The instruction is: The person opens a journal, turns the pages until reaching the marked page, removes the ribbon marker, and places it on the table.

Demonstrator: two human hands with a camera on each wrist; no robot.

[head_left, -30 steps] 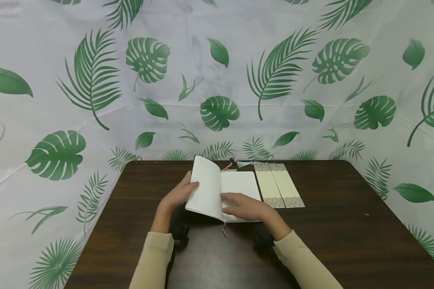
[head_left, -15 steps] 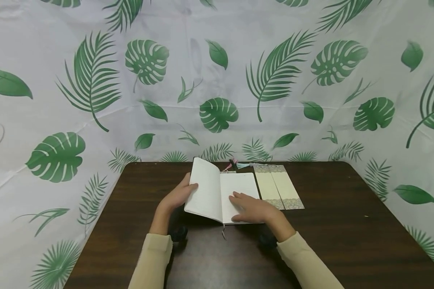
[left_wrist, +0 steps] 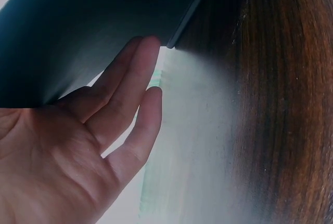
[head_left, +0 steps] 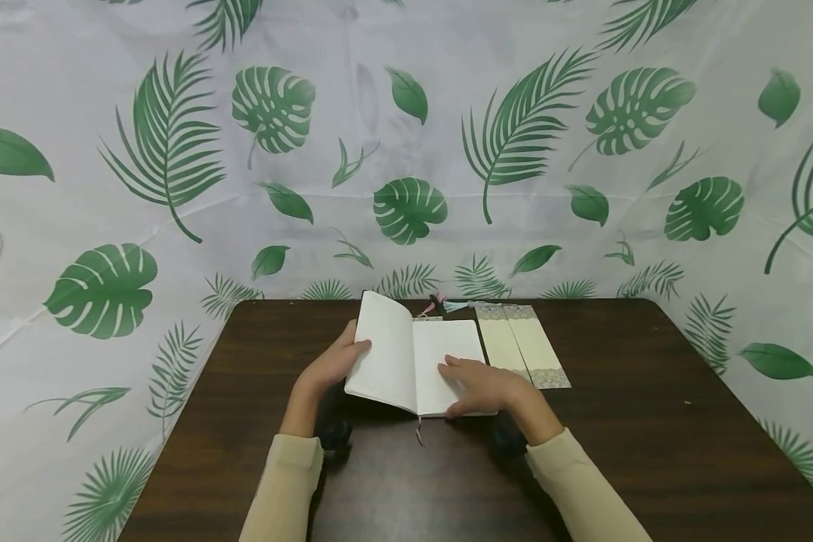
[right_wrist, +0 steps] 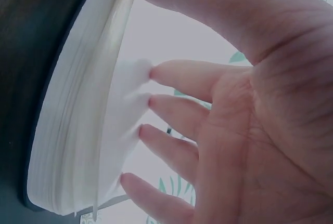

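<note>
Leaf-print fabric [head_left: 352, 169] backs the table [head_left: 684, 452]. Left hand [head_left: 330, 366] grips the notebook [head_left: 406, 361] at 9 o'clock; right hand [head_left: 485, 386], fingers spread, touches it at 4.

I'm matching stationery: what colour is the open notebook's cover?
The cover looks near-black, best seen in the left wrist view.

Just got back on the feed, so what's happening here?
A person has both hands on an open notebook on a dark wooden table. The left hand holds the left side tilted up off the table, thumb over the page edge. The fingertips of the right hand touch the right page. Two cream strips lie just to the notebook's right.
</note>
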